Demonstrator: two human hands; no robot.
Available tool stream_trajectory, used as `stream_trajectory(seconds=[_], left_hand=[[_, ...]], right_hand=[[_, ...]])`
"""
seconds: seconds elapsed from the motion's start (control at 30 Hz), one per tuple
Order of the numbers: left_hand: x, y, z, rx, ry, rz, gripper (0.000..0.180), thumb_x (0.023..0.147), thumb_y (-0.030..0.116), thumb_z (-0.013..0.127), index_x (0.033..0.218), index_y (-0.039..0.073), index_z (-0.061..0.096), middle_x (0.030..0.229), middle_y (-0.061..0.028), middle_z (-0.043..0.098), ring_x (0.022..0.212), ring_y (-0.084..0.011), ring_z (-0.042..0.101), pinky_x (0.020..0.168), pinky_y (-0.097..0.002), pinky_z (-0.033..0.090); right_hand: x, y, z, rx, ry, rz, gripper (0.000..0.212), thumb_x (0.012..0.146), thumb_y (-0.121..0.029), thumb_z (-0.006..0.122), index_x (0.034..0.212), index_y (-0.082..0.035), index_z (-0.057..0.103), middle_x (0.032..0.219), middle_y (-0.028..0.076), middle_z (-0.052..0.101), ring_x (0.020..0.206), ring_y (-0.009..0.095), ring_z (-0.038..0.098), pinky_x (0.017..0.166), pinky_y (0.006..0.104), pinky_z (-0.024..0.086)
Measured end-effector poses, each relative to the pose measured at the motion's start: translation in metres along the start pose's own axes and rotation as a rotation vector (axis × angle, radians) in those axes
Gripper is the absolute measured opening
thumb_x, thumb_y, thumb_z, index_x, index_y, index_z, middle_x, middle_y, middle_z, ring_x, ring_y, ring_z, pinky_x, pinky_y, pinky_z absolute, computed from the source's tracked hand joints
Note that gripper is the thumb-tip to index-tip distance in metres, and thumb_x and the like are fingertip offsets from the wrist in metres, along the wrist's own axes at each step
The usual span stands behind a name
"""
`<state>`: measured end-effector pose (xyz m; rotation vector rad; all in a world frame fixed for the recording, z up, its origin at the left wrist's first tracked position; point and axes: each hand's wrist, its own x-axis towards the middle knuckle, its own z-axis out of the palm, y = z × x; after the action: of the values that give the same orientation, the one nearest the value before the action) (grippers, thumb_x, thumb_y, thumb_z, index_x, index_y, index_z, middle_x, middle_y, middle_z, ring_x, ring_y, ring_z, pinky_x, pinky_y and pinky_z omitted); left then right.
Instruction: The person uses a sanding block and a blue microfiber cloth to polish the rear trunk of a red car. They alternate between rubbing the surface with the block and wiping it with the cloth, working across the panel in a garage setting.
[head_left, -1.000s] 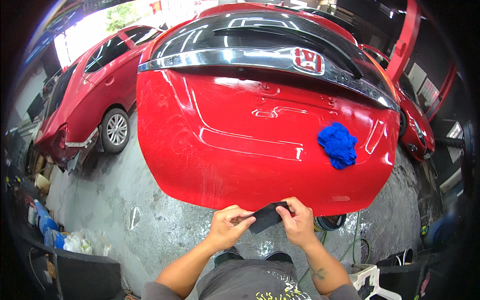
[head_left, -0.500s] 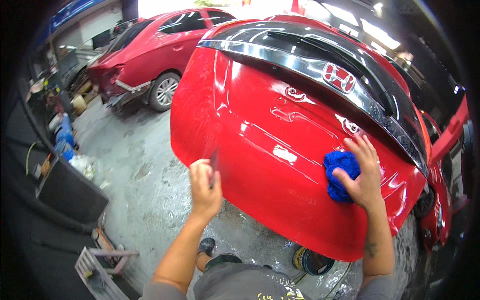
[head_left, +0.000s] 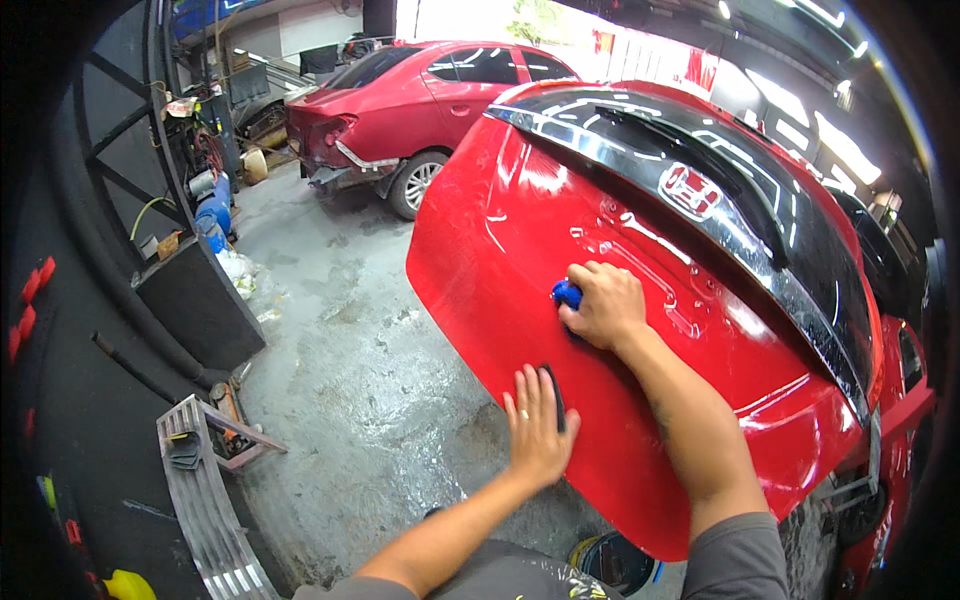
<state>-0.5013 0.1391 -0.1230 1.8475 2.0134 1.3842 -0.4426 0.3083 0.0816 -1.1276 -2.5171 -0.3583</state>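
Evidently we are mid-job on the red hatch panel (head_left: 640,400), our left hand (head_left: 535,425) pressing a dark sanding block (head_left: 553,395) flat, right hand (head_left: 603,305) clenched on a blue cloth (head_left: 566,294), wet sheen showing, most of the panel seemingly left.

Red tailgate (head_left: 640,330): glossy, wet-looking, raised and tilted, lower edge nearest, running from upper left to lower right. Dark rear glass above a chrome strip along upper edge; emblem set in the strip. Recessed plate area visible mid-panel.

Blue cloth (head_left: 566,294): bunched small, pressed flat against the panel's upper left area, mostly hidden under right hand (head_left: 603,304); only a blue edge showing.

Dark block (head_left: 553,396): thin, flat, black, held against the panel's lower left edge beneath left hand (head_left: 535,428); only a narrow side strip visible beside the fingers.
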Motion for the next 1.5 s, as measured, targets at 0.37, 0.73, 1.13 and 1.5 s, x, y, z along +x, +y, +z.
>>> stream_trajectory(seconds=[0.37, 0.73, 1.13, 1.5], left_hand=[[0.171, -0.115, -0.028, -0.013, 0.117, -0.21, 0.079, 0.122, 0.048, 0.037, 0.181, 0.001, 0.014, 0.189, -0.0259, 0.011, 0.175, -0.0451, 0.008, 0.136, -0.0718, 0.01], [0.07, -0.002, -0.008, 0.009, 0.059, 0.121, 0.08, 0.115, 0.034, 0.053, 0.175, -0.011, 0.023, 0.182, -0.0402, 0.016, 0.172, -0.0549, 0.014, 0.138, -0.0681, 0.012], [0.083, 0.007, -0.01, -0.029, 0.005, 0.121, 0.09, 0.112, 0.04, 0.061, 0.177, -0.006, 0.021, 0.185, -0.0332, 0.016, 0.173, -0.0512, 0.015, 0.137, -0.0691, 0.01], [0.143, -0.018, -0.011, 0.091, 0.094, 0.096, 0.081, 0.114, 0.033, 0.057, 0.174, -0.011, 0.025, 0.181, -0.0406, 0.019, 0.17, -0.0583, 0.015, 0.137, -0.069, 0.014]], right_hand=[[0.016, -0.004, 0.025, 0.223, 0.314, -0.082, 0.031, 0.079, -0.027, 0.087, 0.105, -0.014, 0.076, 0.118, 0.007, 0.074, 0.113, 0.033, 0.071, 0.096, 0.0496, 0.055], [0.018, 0.0, 0.03, 0.22, 0.308, -0.062, 0.031, 0.077, -0.027, 0.088, 0.104, -0.015, 0.078, 0.12, 0.007, 0.076, 0.112, 0.033, 0.072, 0.095, 0.0493, 0.055], [0.032, 0.0, 0.036, 0.007, 0.518, 0.067, 0.043, 0.077, -0.024, 0.088, 0.119, -0.023, 0.082, 0.147, 0.01, 0.069, 0.14, 0.036, 0.06, 0.115, 0.0565, 0.045], [0.029, 0.009, 0.036, 0.047, 0.446, 0.108, 0.043, 0.075, -0.025, 0.09, 0.117, -0.02, 0.084, 0.144, 0.009, 0.07, 0.142, 0.034, 0.058, 0.118, 0.0545, 0.042]])
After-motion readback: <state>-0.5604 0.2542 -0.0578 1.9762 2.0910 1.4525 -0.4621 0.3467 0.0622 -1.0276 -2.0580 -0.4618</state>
